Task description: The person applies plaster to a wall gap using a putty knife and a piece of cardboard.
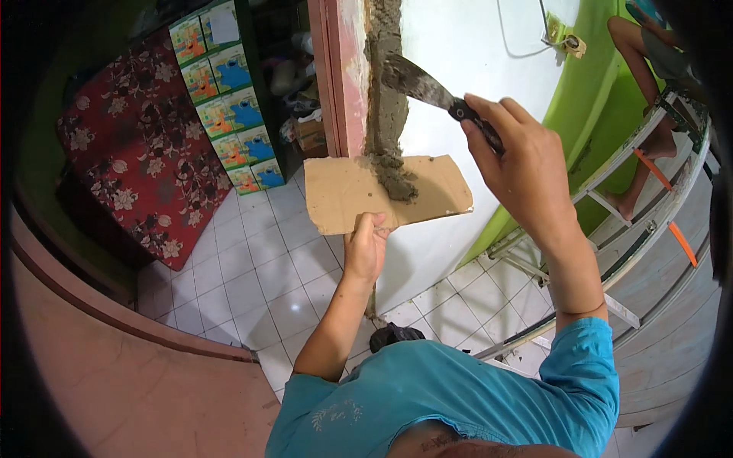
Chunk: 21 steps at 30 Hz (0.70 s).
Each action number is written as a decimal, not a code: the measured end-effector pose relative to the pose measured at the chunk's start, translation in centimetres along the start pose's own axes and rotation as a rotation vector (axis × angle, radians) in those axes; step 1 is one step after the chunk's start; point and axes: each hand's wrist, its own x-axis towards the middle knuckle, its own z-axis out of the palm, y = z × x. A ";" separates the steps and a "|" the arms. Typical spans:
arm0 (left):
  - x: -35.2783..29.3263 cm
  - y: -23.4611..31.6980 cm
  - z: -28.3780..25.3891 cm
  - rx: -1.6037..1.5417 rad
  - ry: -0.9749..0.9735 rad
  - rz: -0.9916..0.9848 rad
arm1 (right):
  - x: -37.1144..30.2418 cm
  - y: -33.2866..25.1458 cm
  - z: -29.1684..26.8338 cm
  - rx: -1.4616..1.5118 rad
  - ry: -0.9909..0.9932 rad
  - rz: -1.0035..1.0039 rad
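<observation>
Apparently smoothing the wet mortar strip (391, 114) at twelve o'clock; next, probably draw the putty knife (427, 88) along it, then reload from the mortar heap (397, 185) on the cardboard sheet (340, 191) just above centre. Gripping the knife in the right hand (523, 153) at two o'clock, aiming toward ten; pinching the sheet's near edge in the left hand (365, 248), reaching up from seven.

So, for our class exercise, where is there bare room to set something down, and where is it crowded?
Free: the tiled floor between the red floral panel and the white wall; also the left part of the cardboard, between its left edge and the mortar heap. Crowded: the right side, where the ladder and another person's feet take up space.
</observation>
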 end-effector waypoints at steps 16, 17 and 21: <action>-0.1 0.0 -0.6 -0.022 -0.054 -0.002 | -4.3 4.4 1.5 0.424 -0.241 0.260; -0.1 0.0 -0.8 -0.020 -0.062 -0.003 | -4.5 4.7 1.2 0.457 -0.305 0.334; -0.4 0.2 -0.5 -0.013 -0.046 -0.003 | -6.0 6.0 0.1 0.552 -0.488 0.399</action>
